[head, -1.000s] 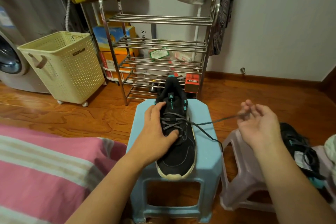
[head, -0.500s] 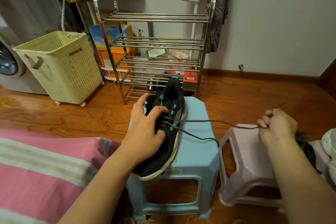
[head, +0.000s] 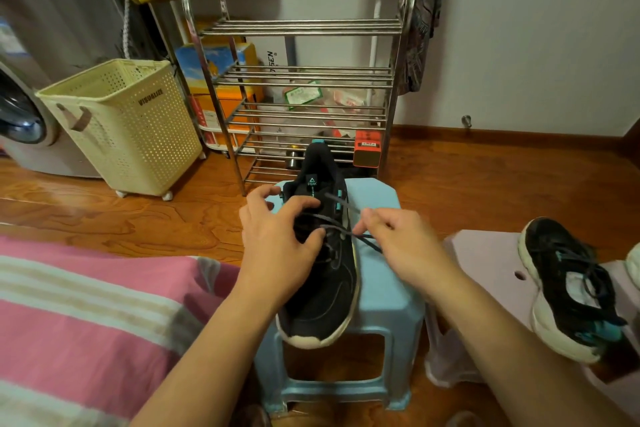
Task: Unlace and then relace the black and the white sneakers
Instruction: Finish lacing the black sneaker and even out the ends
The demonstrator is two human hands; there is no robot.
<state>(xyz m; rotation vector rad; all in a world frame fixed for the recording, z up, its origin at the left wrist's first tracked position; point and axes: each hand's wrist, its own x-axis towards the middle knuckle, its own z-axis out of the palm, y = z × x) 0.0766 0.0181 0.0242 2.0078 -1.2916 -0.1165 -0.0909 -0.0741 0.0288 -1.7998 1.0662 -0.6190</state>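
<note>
- Black sneaker [head: 323, 274] sits on blue stool [head: 384, 284].
- Long axis runs near to far; toe toward the person, heel toward the rack [head: 298, 87].
- Left hand [head: 277, 239] curls over the throat, thumb and fingers on the crossings.
- Right hand [head: 398, 239] pinches the lace [head: 349, 208] just beside the eyelets.
- Judgement: pin the shoe firmly and draw each crossing through with short, even pulls.
- Second sneaker [head: 568, 291] lies on pink stool [head: 485, 253], right.

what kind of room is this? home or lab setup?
Most likely a home, a laundry or entry corner of a bedroom. A washing machine stands beside a laundry basket, a metal shoe rack is against the wall, and striped bedding is at the near left.
</note>
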